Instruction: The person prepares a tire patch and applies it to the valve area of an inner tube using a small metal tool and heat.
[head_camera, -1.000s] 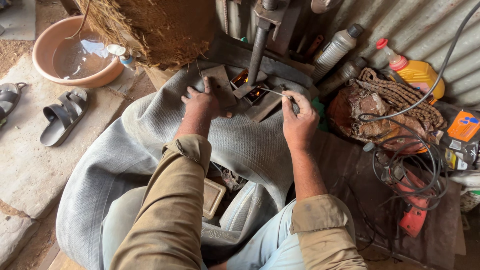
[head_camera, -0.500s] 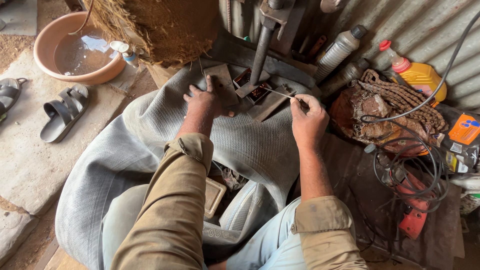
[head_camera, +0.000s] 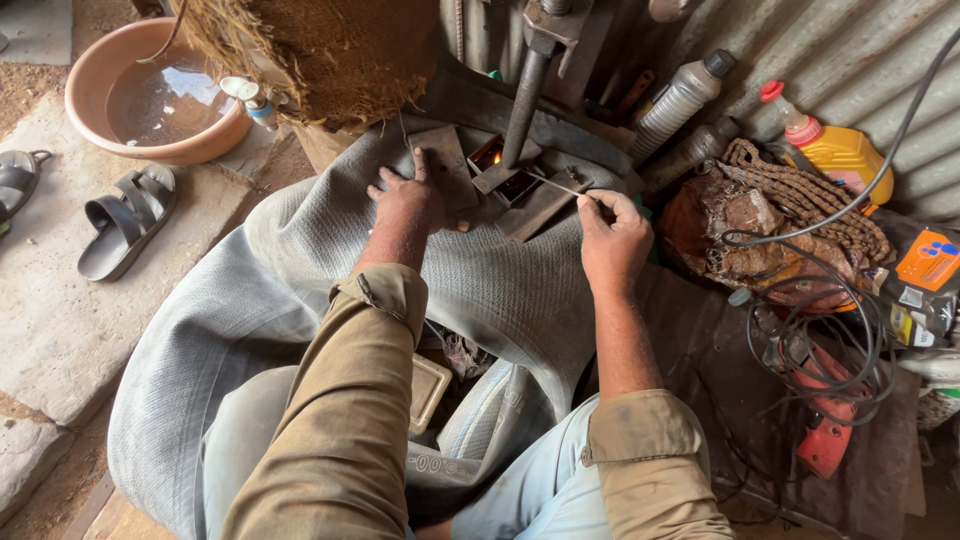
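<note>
Grey rubber tyre held flat while a thin rod goes to the small fire.
Left hand presses spread fingers on a dark metal plate lying on the tyre; right hand pinches a thin metal rod, tip by the glowing box. Heating step, I judge; next calls for a steady rod.

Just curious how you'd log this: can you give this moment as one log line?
left hand: flat on metal plate | right hand: pinching thin rod | under: grey rubber sheet
</note>
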